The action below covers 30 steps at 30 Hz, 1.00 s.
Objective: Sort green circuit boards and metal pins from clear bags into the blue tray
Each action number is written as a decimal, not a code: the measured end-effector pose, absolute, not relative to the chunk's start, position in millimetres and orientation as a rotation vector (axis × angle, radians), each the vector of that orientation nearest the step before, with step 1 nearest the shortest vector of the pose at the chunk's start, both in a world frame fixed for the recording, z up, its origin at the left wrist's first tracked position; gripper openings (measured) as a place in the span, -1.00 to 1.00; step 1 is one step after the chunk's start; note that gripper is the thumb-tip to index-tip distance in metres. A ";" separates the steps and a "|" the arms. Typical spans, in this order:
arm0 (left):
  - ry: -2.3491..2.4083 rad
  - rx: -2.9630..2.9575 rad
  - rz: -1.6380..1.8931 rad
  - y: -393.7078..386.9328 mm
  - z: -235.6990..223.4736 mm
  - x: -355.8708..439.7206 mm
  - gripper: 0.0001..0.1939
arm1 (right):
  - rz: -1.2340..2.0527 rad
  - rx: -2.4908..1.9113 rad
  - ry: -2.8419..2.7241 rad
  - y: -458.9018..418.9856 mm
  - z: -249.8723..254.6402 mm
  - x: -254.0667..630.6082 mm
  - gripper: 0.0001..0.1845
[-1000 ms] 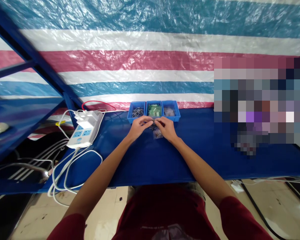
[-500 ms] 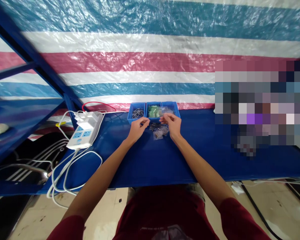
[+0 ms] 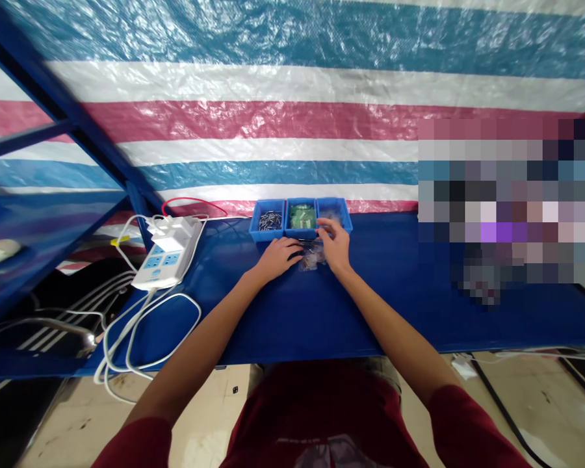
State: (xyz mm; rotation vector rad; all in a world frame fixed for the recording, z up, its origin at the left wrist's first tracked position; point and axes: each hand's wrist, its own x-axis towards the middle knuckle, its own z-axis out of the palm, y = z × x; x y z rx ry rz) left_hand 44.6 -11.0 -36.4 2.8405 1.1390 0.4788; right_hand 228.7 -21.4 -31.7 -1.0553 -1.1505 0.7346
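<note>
My left hand (image 3: 279, 258) lies low on the blue table, fingers stretched toward a small pile of clear plastic bags (image 3: 310, 260). Its fingertips reach the pile's left edge. My right hand (image 3: 335, 247) is over the right side of the pile, in front of the bins. Its thumb and fingers are curved and apart, with nothing visible between them. Behind the hands stand a blue bin of small metal pieces (image 3: 270, 237), a blue bin of green packets (image 3: 300, 233) and a blue bin with clear plastic (image 3: 347, 224), partly hidden by my right hand.
A white power strip (image 3: 158, 273) with plugged-in white adapters (image 3: 171, 233) lies to the left. Loose white cables (image 3: 127, 351) trail over the table's front edge. A blue metal frame (image 3: 92, 156) rises at left, and a striped tarp (image 3: 273, 123) hangs behind. The far right is pixelated.
My left hand has come down to the bags, its fingers stretching out. My right hand has shifted slightly down; the clear plastic seen by its fingers earlier no longer shows there.
</note>
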 end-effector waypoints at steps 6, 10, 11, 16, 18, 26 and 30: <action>1.081 2.844 0.568 -5.6 -41.0 44.7 -0.73 | 0.712 -1.085 -1.231 -25.8 -29.1 226.7 -0.78; 1.039 2.834 0.677 -3.8 -45.3 45.1 -0.74 | 0.671 -1.088 -1.317 -25.4 -31.5 226.8 -0.78; 1.036 2.838 0.695 -3.6 -46.4 45.2 -0.74 | 0.662 -1.090 -1.337 -25.5 -32.0 226.7 -0.78; 1.086 2.865 0.712 -3.1 -49.4 47.5 -0.71 | 0.638 -1.106 -1.397 -27.1 -31.2 225.2 -0.78; 1.120 2.873 0.687 -3.4 -48.9 48.9 -0.70 | 0.639 -1.102 -1.402 -28.0 -30.1 224.7 -0.78; 1.160 2.864 0.609 -7.0 -43.6 52.3 -0.65 | 0.640 -1.085 -1.426 -30.4 -27.3 224.5 -0.79; 1.225 2.847 0.603 -9.0 -38.5 48.1 -0.75 | 0.624 -1.087 -1.434 -30.9 -26.3 224.7 -0.78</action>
